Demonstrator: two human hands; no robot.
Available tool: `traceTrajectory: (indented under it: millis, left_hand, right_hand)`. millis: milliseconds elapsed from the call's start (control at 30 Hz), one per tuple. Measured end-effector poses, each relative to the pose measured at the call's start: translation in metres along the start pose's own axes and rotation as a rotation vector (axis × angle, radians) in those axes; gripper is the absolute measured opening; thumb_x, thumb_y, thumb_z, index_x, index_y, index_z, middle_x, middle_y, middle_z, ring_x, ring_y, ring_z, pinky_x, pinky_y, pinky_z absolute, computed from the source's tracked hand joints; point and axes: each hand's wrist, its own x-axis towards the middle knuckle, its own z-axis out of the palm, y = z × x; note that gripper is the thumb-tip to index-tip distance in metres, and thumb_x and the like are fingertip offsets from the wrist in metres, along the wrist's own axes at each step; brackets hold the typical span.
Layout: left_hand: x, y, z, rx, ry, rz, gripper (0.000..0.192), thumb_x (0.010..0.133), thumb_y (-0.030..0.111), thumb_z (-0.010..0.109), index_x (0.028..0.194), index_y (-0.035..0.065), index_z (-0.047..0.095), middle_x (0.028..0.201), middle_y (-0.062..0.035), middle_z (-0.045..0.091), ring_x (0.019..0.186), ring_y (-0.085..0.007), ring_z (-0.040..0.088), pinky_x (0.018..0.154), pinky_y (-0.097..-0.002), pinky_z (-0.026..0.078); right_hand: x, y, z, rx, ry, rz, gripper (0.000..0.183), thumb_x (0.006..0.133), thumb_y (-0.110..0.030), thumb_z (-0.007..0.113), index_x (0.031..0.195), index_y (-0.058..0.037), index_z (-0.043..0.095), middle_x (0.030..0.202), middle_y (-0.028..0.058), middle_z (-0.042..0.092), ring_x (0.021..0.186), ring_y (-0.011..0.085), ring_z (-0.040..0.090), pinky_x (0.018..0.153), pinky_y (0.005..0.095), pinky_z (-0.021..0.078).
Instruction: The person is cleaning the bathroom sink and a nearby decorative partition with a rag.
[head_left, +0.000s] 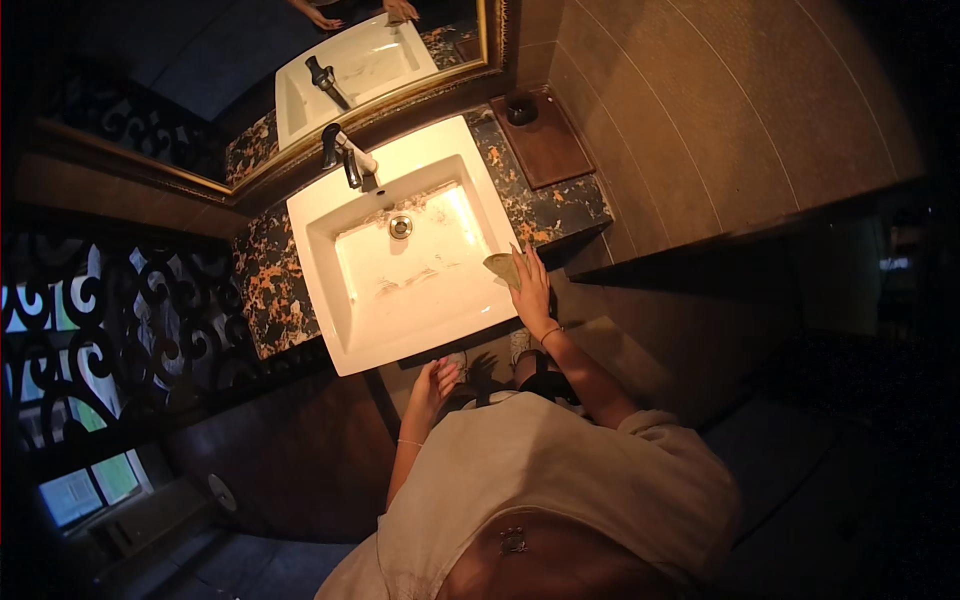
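Observation:
A greenish cloth (502, 268) lies under the fingers of my right hand (532, 292), against the right rim of the white ceramic washbasin (420, 337). Near the basin's front edge, my left hand (436, 382) is raised with bent fingers and nothing seen in it. Dark smudges mark the basin's floor around the metal drain (400, 226) and farther forward. A black and chrome faucet (352, 154) stands on the basin's back rim.
Dark marbled countertop (277, 285) flanks the basin. A brown tray (551, 154) bearing a small dark round object (521, 111) sits at the right. Behind is a gold-framed mirror (300, 154); a black scrollwork screen (112, 322) stands left, a tiled wall (675, 112) right.

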Motion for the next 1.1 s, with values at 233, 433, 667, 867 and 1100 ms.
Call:
traceTrajectory:
  millis: [233,433,667,867,1100]
  left_hand:
    - [-0.04,-0.034,-0.019,-0.148,0.299,0.056,0.056,0.097,0.042,0.052,0.14,0.0074,0.051,0.131,-0.0131,0.062,0.119,-0.0229,0.06,0.104,-0.0347,0.046]
    - [-0.064,-0.063,-0.018,-0.254,0.383,0.113,0.064,0.096,0.045,0.053,0.147,0.0068,0.043,0.143,-0.0154,0.053,0.127,-0.0243,0.055,0.107,-0.0356,0.041]
    - [-0.091,-0.118,-0.032,-0.383,0.428,0.127,0.057,0.092,0.044,0.062,0.138,0.0123,0.049,0.133,-0.0121,0.06,0.117,-0.0257,0.061,0.096,-0.0372,0.05]
    - [-0.096,-0.133,-0.04,-0.342,0.478,0.016,0.061,0.097,0.044,0.055,0.143,0.0066,0.042,0.141,-0.0159,0.052,0.131,-0.0262,0.051,0.109,-0.0373,0.038]
    - [-0.051,-0.097,-0.054,-0.148,0.26,-0.014,0.044,0.098,0.044,0.054,0.129,0.0125,0.056,0.121,-0.0068,0.066,0.112,-0.0177,0.063,0.102,-0.0338,0.045]
  right_hand:
    - [0.087,0.005,0.027,0.018,0.012,-0.085,0.089,0.077,-0.004,0.076,0.155,-0.0164,0.033,0.158,0.0155,0.03,0.143,0.0364,0.033,0.115,0.0482,0.0315]
    - [0.177,0.013,0.06,0.048,-0.029,-0.118,0.085,0.08,-0.011,0.077,0.152,-0.0076,0.032,0.159,0.0172,0.03,0.145,0.0344,0.032,0.118,0.0493,0.0267]
    - [0.269,0.005,0.085,-0.047,-0.054,-0.144,0.075,0.081,-0.011,0.076,0.145,-0.0082,0.039,0.157,0.0149,0.035,0.144,0.0325,0.035,0.119,0.0453,0.0271]
    - [0.248,0.006,0.072,-0.103,-0.141,-0.141,0.063,0.082,-0.009,0.068,0.141,-0.0157,0.048,0.157,0.0102,0.037,0.145,0.0277,0.033,0.12,0.0457,0.0249]
    - [0.15,0.015,0.031,-0.031,-0.157,-0.199,0.064,0.08,-0.006,0.072,0.14,-0.014,0.05,0.157,0.0106,0.037,0.144,0.0307,0.035,0.117,0.0458,0.0302]
